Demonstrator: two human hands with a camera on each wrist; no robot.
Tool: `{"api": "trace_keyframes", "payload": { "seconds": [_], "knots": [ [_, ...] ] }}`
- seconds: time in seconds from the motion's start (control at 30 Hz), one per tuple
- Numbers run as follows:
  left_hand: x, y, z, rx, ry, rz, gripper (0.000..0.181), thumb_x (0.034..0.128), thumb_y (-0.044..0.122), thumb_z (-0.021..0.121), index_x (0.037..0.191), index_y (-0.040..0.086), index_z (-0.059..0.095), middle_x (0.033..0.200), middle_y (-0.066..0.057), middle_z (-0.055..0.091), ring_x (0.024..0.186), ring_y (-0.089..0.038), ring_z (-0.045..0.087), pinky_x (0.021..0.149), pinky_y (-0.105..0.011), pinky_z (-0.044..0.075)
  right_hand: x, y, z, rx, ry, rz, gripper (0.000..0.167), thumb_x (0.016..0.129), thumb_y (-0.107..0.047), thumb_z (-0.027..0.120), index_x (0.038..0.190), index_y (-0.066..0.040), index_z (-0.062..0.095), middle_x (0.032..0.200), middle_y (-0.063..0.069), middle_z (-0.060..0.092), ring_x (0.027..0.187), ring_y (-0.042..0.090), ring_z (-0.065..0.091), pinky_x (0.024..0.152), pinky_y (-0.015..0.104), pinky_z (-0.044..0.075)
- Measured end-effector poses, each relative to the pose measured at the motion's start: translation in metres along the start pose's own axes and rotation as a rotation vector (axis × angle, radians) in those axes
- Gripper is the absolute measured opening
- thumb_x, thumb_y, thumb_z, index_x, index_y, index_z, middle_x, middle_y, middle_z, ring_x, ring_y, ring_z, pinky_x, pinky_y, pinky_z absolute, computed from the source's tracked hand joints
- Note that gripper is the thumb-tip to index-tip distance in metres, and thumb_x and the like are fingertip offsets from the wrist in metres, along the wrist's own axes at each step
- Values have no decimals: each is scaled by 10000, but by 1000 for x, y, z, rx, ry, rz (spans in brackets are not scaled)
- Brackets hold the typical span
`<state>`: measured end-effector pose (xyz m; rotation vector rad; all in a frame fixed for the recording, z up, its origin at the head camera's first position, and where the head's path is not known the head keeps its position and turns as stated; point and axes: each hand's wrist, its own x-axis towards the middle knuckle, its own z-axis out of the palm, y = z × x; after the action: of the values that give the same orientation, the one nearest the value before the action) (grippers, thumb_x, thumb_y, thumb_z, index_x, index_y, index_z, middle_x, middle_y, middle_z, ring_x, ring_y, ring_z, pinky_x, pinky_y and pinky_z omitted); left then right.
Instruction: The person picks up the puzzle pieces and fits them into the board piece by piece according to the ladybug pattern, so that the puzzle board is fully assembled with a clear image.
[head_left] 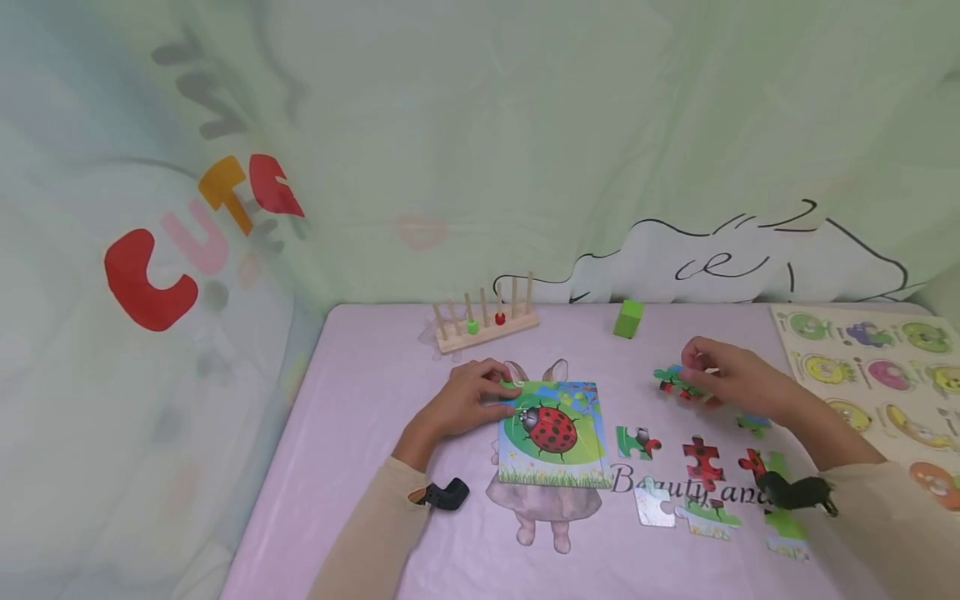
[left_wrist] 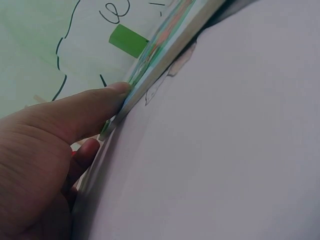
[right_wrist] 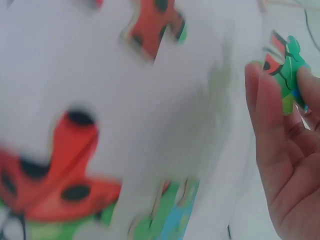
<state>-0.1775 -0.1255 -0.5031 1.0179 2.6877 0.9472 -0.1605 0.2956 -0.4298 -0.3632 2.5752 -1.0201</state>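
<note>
A square ladybug picture board (head_left: 551, 433) lies on the table, and the left hand (head_left: 467, 398) holds its upper left edge. In the left wrist view the thumb of the left hand (left_wrist: 65, 145) lies on the face of the board (left_wrist: 162, 47), with a finger at its edge. The right hand (head_left: 738, 379) pinches a green and red puzzle piece (head_left: 675, 379) above the table, right of the board. That piece (right_wrist: 287, 75) shows between thumb and fingers of the right hand (right_wrist: 285, 145). Several loose pieces, one red with black dots (head_left: 702, 462), lie right of the board.
A wooden peg stand (head_left: 489, 332) with a green and a red bead stands at the back. Right of it is a green block (head_left: 628, 319). A wooden fruit board (head_left: 870, 367) lies at the far right. Fabric walls (head_left: 600, 167) rise behind the table.
</note>
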Motion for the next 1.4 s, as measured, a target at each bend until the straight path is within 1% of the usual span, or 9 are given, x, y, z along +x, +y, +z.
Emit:
{"api": "trace_keyframes", "payload": {
  "seconds": [0.1, 0.23, 0.33, 0.47, 0.57, 0.67, 0.93, 1.23, 1.4],
  "knots": [
    [0, -1, 1, 4, 0, 0, 358, 908, 352, 782, 1239, 219, 756, 1288, 50, 611, 1132, -146, 559, 1056, -471, 359, 3, -11, 8, 47, -25, 1, 178, 1036, -211, 613, 1080, -72, 511, 963, 99, 632, 813, 194, 652, 683, 301, 590],
    [0, -1, 2, 5, 0, 1, 354, 911, 358, 777, 1237, 220, 757, 1288, 53, 610, 1142, -144, 557, 1053, -468, 357, 9, -24, 18, 55, -10, 0, 159, 1023, -206, 634, 1093, -86, 556, 960, 96, 621, 791, 182, 637, 666, 280, 572],
    [0, -1, 1, 4, 0, 1, 349, 912, 356, 776, 1233, 220, 759, 1290, 52, 610, 1154, -146, 558, 1061, -471, 355, 14, -30, 26, 91, -1, 2, 155, 1009, -188, 653, 1100, -84, 584, 985, 111, 614, 815, 194, 654, 691, 282, 593],
    [0, 0, 1, 6, 2, 0, 341, 913, 354, 775, 1228, 223, 763, 1291, 54, 612, 1158, -145, 560, 1065, -472, 354, 20, -37, 33, 182, -32, -14, 174, 1002, -101, 640, 1162, -46, 596, 1049, 151, 604, 880, 235, 691, 752, 314, 618],
    [0, 0, 1, 7, 2, 1, 342, 912, 357, 775, 1227, 223, 764, 1290, 53, 612, 1159, -147, 560, 1063, -472, 353, 23, -42, 37, 191, -53, -44, 235, 991, -49, 622, 1226, -46, 616, 1067, 151, 611, 911, 234, 689, 766, 309, 610],
    [0, 1, 0, 9, 2, 4, 345, 913, 357, 774, 1229, 220, 763, 1286, 51, 613, 1158, -150, 559, 1058, -471, 355, 26, -47, 43, 187, -60, -54, 275, 981, -47, 622, 1255, -58, 642, 1049, 140, 627, 901, 220, 686, 764, 290, 593],
    [1, 0, 0, 21, -4, 1, 343, 912, 352, 776, 1230, 223, 763, 1291, 51, 609, 1168, -150, 554, 1060, -467, 351, 38, -61, 60, 264, -86, 63, 249, 980, -128, 657, 1214, -41, 664, 1001, 119, 617, 856, 210, 686, 772, 274, 595],
    [0, 0, 0, 13, 7, 11, 339, 909, 343, 781, 1222, 215, 768, 1285, 44, 613, 1156, -158, 559, 1063, -474, 353, 45, -73, 69, 294, -77, 81, 268, 961, -114, 678, 1217, -37, 696, 980, 127, 632, 801, 200, 691, 744, 260, 589],
    [0, -2, 2, 23, 7, 7, 340, 913, 355, 776, 1226, 223, 765, 1290, 54, 610, 1154, -146, 559, 1067, -472, 350, 47, -76, 77, 331, -73, 117, 277, 950, -111, 702, 1209, -14, 688, 976, 120, 617, 797, 189, 681, 738, 260, 598]
  ]
}}
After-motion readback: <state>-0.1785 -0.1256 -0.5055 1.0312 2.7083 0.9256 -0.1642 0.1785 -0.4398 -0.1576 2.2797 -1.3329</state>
